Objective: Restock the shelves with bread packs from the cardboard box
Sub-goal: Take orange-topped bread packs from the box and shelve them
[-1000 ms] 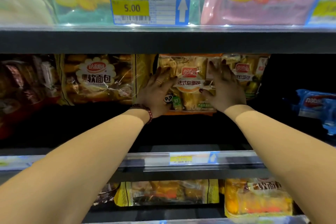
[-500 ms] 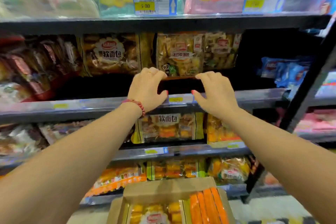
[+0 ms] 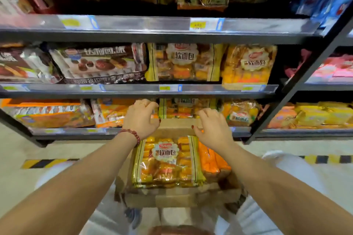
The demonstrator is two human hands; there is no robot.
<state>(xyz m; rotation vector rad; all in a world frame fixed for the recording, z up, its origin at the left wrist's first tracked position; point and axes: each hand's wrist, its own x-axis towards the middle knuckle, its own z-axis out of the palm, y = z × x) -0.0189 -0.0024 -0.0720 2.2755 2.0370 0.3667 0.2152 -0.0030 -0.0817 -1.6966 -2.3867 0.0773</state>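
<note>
Now both empty hands hang over the far edge of the open brown cardboard box.

The left hand and right hand have loosely curled, spread fingers and pinch nothing. The yellow, gold-edged bread pack lies flat in the box, just nearer the person than both hands, its long axis running toward them. It lies between the wrists, about equally close to each.

head view, downward, near shelves, slightly blurred
</note>
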